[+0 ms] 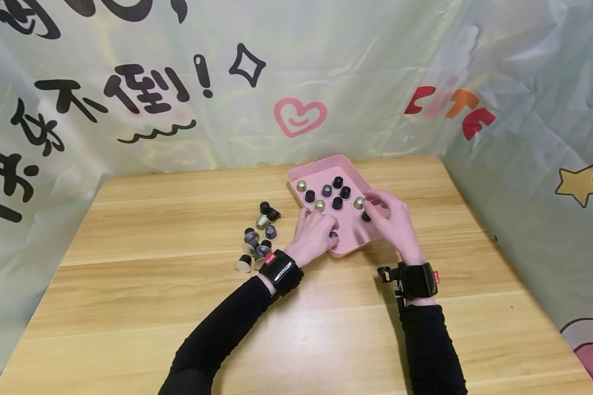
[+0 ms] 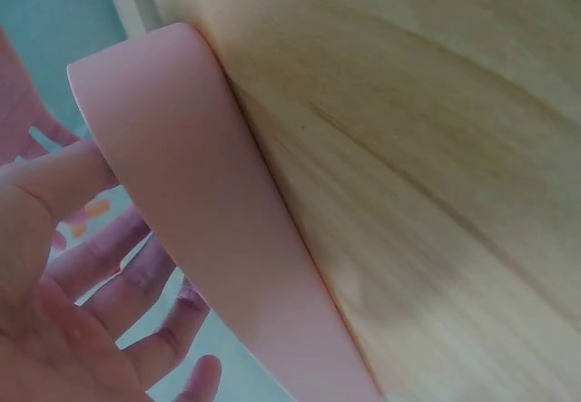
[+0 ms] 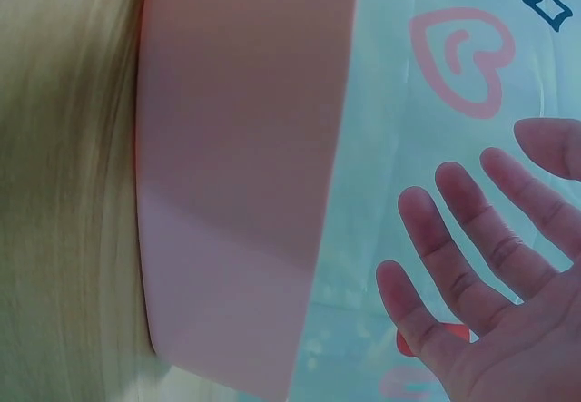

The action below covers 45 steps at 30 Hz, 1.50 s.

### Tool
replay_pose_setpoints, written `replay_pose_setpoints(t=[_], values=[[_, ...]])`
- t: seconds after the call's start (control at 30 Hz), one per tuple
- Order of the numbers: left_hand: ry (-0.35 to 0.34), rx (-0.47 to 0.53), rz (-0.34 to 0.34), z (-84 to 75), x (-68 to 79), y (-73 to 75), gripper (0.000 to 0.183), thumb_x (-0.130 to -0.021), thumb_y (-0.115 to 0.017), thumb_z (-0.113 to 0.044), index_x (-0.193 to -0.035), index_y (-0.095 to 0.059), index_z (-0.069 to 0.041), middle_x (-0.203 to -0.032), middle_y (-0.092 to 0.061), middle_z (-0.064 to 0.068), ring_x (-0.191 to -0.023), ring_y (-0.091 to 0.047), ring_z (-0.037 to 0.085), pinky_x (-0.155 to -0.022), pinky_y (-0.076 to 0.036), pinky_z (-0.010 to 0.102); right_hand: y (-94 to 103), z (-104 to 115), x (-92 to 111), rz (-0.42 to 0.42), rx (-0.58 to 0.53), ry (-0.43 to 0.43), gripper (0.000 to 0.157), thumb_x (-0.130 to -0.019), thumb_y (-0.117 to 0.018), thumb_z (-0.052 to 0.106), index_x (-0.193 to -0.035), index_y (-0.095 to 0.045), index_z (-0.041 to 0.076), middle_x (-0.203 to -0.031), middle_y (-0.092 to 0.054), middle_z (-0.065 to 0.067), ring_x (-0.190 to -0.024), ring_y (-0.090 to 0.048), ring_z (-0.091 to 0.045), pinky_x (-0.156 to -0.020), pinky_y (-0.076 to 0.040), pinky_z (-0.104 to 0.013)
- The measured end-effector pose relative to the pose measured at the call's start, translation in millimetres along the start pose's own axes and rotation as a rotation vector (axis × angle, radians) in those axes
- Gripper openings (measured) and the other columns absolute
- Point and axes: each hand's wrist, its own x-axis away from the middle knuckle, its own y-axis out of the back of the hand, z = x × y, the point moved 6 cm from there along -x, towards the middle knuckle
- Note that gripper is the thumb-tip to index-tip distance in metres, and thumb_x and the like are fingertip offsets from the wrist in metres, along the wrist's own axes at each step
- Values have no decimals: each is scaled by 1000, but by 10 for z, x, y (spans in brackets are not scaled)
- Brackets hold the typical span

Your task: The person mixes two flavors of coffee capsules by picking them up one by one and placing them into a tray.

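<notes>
Coffee capsules, among them a black one [image 1: 337,203] and a pale green one [image 1: 319,206], stand in a pink tray [image 1: 348,241]. My left hand [image 1: 312,235] reaches over the tray's near-left rim and pinches a dark capsule [image 1: 333,235] between thumb and fingers. In the left wrist view, its fingers [image 2: 136,279] dip behind the tray wall [image 2: 209,184], which hides the capsule. My right hand [image 1: 392,219] hovers over the tray's right side with fingers spread, its fingertips close by a green capsule [image 1: 358,203] and a black one [image 1: 366,216].
Left of the tray, several more capsules [image 1: 251,236] lie loosely grouped on the wooden table [image 1: 153,236], some tipped over. A printed fabric backdrop [image 1: 356,71] hangs behind the table and along its right side. Each wrist wears a black camera band [image 1: 417,280].
</notes>
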Motion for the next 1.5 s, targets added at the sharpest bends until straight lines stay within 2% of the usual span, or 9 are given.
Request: replay_pose_setpoints(t=[0.2, 0.37, 0.53, 0.6, 0.8, 0.93, 1.07, 1.23, 1.5], values=[[-16, 120, -55, 55, 109, 157, 36, -92, -72, -34, -124, -69, -18, -117, -76, 1, -112, -66, 23, -111, -37, 48, -11, 20, 5, -1, -9, 14, 32, -99, -60, 11, -127, -63, -3, -120, -68, -25, -111, -61, -37, -105, -44, -58], [-12, 218, -123, 249, 305, 396, 36, -96, -66, -32, -128, -66, -16, -127, -72, 5, -120, -64, 27, -111, -40, 52, -33, 33, 30, 7, -11, 29, 32, -98, -60, 11, -127, -63, -4, -121, -67, -27, -110, -62, -39, -104, -44, -59], [59, 330, -195, 639, 560, 583, 35, -97, -65, -28, -128, -66, -12, -127, -72, 8, -119, -65, 29, -111, -41, 52, -97, 45, 57, 20, 22, 51, 32, -98, -62, 13, -127, -63, -2, -117, -69, -24, -107, -64, -37, -102, -48, -58], [98, 383, -210, 837, 678, 625, 36, -97, -65, -28, -129, -66, -11, -125, -72, 9, -113, -68, 29, -105, -47, 49, -148, 69, 62, 32, 44, 65, 33, -98, -63, 15, -127, -64, -1, -117, -70, -22, -106, -65, -36, -100, -49, -57], [243, 538, -239, 1442, 1027, 605, 39, -99, -62, -29, -133, -62, -9, -131, -68, 12, -115, -63, 31, -100, -48, 55, -369, 263, 45, 108, 109, 127, 34, -97, -65, 17, -127, -65, 2, -124, -69, -20, -114, -63, -36, -103, -48, -53], [288, 587, -270, 1695, 1177, 569, 38, -99, -62, -20, -133, -61, -3, -131, -67, 19, -116, -62, 36, -104, -45, 59, -512, 413, 20, 168, 140, 151, 34, -97, -65, 18, -127, -65, 3, -128, -68, -18, -123, -60, -34, -109, -45, -51], [305, 598, -291, 1784, 1233, 582, 38, -98, -63, -18, -133, -61, -2, -131, -67, 20, -115, -62, 37, -104, -45, 59, -642, 545, 11, 219, 139, 193, 34, -97, -63, 18, -127, -66, 3, -130, -67, -17, -126, -60, -33, -110, -45, -50], [311, 577, -276, 1800, 1251, 588, 39, -98, -63, -17, -133, -61, -1, -131, -67, 20, -115, -63, 38, -104, -44, 59, -789, 649, 14, 282, 147, 256, 33, -98, -62, 16, -128, -65, 2, -130, -68, -16, -126, -61, -33, -110, -47, -48], [312, 589, -269, 1801, 1245, 578, 39, -98, -63, -18, -133, -60, -1, -131, -67, 21, -117, -62, 38, -107, -42, 61, -850, 779, -26, 349, 249, 300, 36, -100, -61, 21, -132, -63, 4, -132, -67, -14, -126, -61, -30, -108, -49, -46]])
